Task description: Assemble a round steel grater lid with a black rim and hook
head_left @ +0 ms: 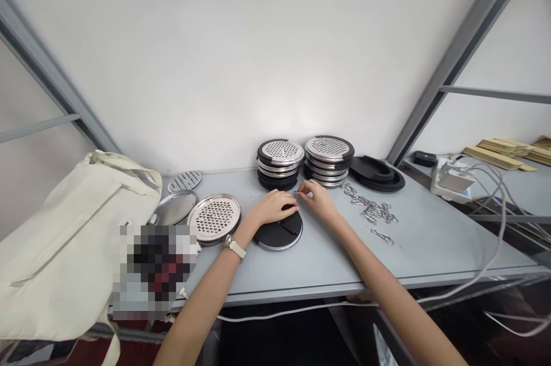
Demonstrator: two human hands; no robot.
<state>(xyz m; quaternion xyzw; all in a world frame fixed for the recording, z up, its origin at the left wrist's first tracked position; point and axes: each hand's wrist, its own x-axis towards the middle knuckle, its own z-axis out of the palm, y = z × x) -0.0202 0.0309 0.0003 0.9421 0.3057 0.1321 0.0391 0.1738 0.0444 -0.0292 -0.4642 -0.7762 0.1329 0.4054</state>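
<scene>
My left hand lies over a black round disc with a silver rim, its fingers pressed on the disc's far right side. Just beyond that disc, my right hand is closed in a pinch on a small metal piece, mostly hidden by the fingers. Several metal snap hooks lie in a loose pile to the right of my right hand, and a single snap hook is nearer the front. Left of my left hand sits a round metal grater plate.
Two stacks of round graters, a left stack and a right stack, stand against the wall. Black round holders lie beside them. A cream bag covers the table's left end. A white cable crosses the right side.
</scene>
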